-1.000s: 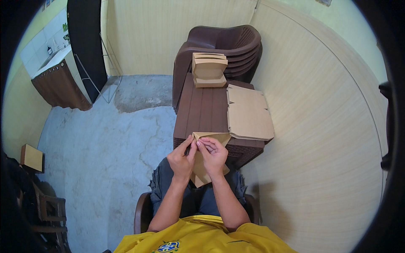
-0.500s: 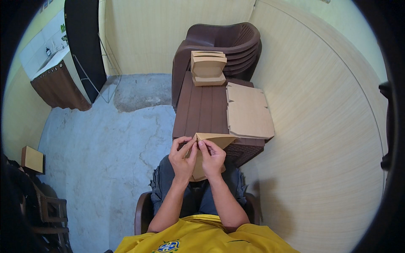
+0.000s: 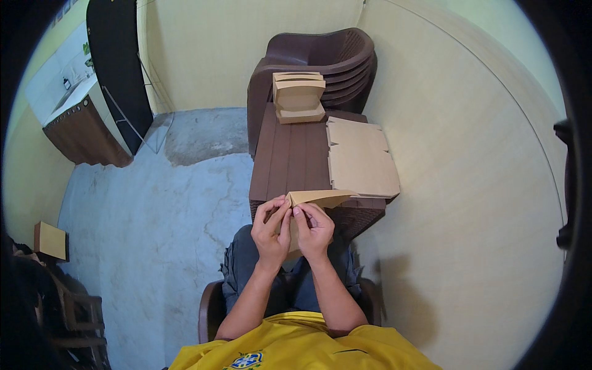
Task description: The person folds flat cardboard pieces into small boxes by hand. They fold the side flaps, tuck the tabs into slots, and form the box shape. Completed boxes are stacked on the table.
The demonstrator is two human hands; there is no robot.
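Both hands sit together above the lap, at the near edge of the brown tabletop (image 3: 290, 160). The left hand (image 3: 271, 227) and the right hand (image 3: 314, 229) have their fingers closed on a half-folded cardboard piece (image 3: 317, 198). Compared with a second ago, its top flap now lies flatter and points right, toward the stack of flat cardboard sheets (image 3: 361, 159). The folded boxes (image 3: 298, 97) at the far end are unchanged.

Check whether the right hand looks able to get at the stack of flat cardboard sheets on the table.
Probably yes. The stack of flat cardboard sheets lies just beyond the right hand with nothing between them, but both hands are now holding the half-folded cardboard piece.
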